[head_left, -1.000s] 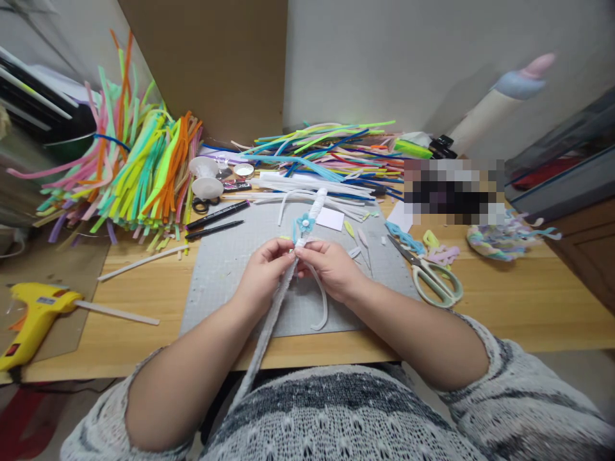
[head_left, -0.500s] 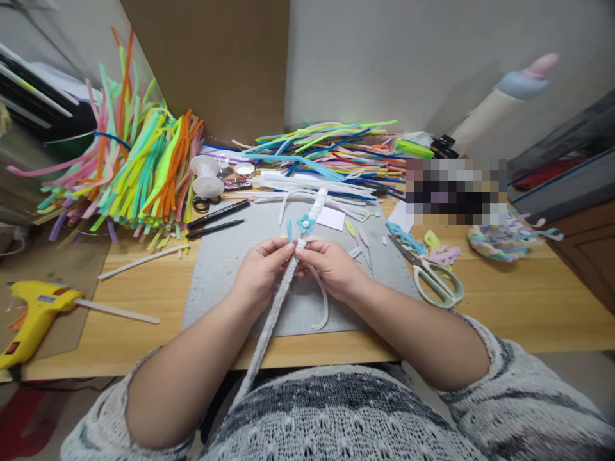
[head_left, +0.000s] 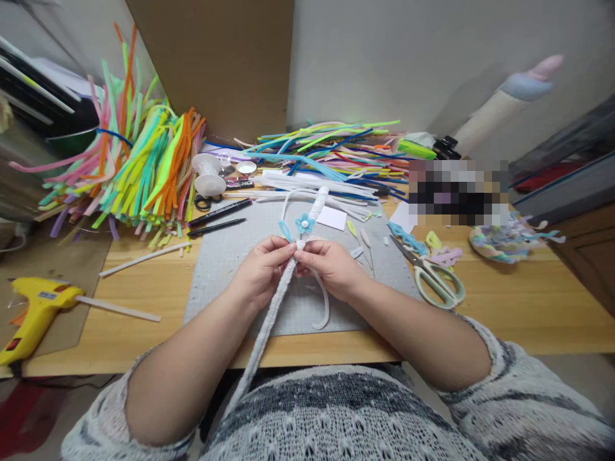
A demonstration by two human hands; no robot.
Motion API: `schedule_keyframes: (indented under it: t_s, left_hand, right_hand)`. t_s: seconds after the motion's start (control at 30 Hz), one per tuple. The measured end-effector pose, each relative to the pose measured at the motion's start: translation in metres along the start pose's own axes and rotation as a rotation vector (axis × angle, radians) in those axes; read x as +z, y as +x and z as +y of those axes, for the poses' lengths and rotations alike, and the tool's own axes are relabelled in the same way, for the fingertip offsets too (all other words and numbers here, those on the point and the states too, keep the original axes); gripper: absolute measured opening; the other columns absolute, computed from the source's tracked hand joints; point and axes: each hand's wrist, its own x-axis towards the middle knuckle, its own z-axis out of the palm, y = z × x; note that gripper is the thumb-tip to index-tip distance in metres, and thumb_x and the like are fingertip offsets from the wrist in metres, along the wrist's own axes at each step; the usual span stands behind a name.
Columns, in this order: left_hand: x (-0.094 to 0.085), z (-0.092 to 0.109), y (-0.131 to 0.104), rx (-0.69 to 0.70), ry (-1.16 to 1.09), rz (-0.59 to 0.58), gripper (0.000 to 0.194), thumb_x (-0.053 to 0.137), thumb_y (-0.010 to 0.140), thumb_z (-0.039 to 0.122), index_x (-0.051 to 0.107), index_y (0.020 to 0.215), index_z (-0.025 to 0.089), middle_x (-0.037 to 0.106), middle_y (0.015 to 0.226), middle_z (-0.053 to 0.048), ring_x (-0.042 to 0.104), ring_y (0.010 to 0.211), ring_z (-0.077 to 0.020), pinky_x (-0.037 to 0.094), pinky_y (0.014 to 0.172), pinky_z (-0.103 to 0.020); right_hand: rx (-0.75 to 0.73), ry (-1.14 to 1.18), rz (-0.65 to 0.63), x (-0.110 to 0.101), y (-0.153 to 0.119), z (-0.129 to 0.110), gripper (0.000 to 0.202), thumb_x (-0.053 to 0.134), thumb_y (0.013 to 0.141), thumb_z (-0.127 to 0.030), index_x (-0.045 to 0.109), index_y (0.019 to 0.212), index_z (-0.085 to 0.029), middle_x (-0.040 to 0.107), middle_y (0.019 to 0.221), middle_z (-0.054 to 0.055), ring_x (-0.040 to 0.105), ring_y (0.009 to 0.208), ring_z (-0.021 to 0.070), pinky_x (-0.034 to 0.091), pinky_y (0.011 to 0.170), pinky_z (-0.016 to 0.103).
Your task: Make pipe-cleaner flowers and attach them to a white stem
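Between my two hands is a long white stick wrapped in pipe cleaner [head_left: 271, 315], slanting from my lap up to a thicker white wrapped end. A blue flower with a pale centre [head_left: 304, 223] sits on it just above my fingers. My left hand [head_left: 263, 266] pinches the stick from the left, close to a light blue loop [head_left: 286, 230]. My right hand [head_left: 329, 264] grips it from the right, fingertips nearly meeting the left ones. One loose white pipe cleaner end [head_left: 325, 304] curls down below my right hand. The undersides of my fingers are hidden.
A grey cutting mat [head_left: 216, 282] lies under my hands. Scissors [head_left: 435, 278] rest at right, a yellow glue gun [head_left: 38, 310] at left. Bundled pipe cleaners [head_left: 154, 173] stand back left; loose ones [head_left: 327, 150] lie along the wall. Black markers [head_left: 218, 214] sit left of the mat.
The light blue piece by my left fingers now shows as a wider loop tilted to the left. Both hands keep nearly the same place and grip.
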Motion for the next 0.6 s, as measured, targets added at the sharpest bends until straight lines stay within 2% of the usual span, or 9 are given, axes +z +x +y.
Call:
schedule_keyframes:
  t_s: [0.17, 0.3, 0.5, 0.6]
  left_hand:
    - [0.0002, -0.0013, 0.0012, 0.018, 0.032, 0.006, 0.026, 0.079, 0.056, 0.018, 0.054, 0.065, 0.014, 0.061, 0.054, 0.002, 0.056, 0.045, -0.0115, 0.049, 0.047, -0.025]
    - [-0.0027, -0.0043, 0.0028, 0.027, 0.051, -0.011, 0.023, 0.075, 0.06, 0.021, 0.055, 0.07, 0.015, 0.061, 0.059, 0.002, 0.057, 0.05, -0.0129, 0.05, 0.05, -0.027]
    - [-0.0067, -0.004, 0.0034, 0.061, 0.09, 0.047, 0.019, 0.07, 0.064, 0.023, 0.058, 0.076, 0.014, 0.058, 0.063, 0.002, 0.056, 0.055, -0.0109, 0.049, 0.053, -0.024]
    - [-0.0061, -0.004, 0.0033, 0.059, 0.109, 0.028, 0.021, 0.072, 0.064, 0.025, 0.059, 0.077, 0.014, 0.06, 0.063, 0.001, 0.056, 0.054, -0.0108, 0.048, 0.053, -0.024]
  right_hand:
    - [-0.004, -0.03, 0.032, 0.0009, -0.0005, 0.0, 0.026, 0.08, 0.059, -0.035, 0.066, 0.064, -0.014, 0.063, 0.057, -0.002, 0.055, 0.052, 0.0067, 0.044, 0.054, 0.021]
    - [-0.024, -0.068, 0.072, 0.001, -0.0002, 0.0002, 0.027, 0.079, 0.058, -0.036, 0.065, 0.06, -0.013, 0.062, 0.055, -0.002, 0.054, 0.051, 0.0072, 0.044, 0.055, 0.023]
    - [-0.029, -0.072, 0.073, 0.0005, 0.0007, 0.0011, 0.024, 0.078, 0.06, -0.034, 0.066, 0.062, -0.014, 0.063, 0.056, -0.001, 0.055, 0.052, 0.0077, 0.044, 0.056, 0.024]
    - [-0.022, -0.081, 0.081, -0.0002, 0.0006, 0.0016, 0.025, 0.078, 0.06, -0.034, 0.065, 0.06, -0.013, 0.063, 0.055, -0.001, 0.056, 0.052, 0.0077, 0.045, 0.056, 0.024]
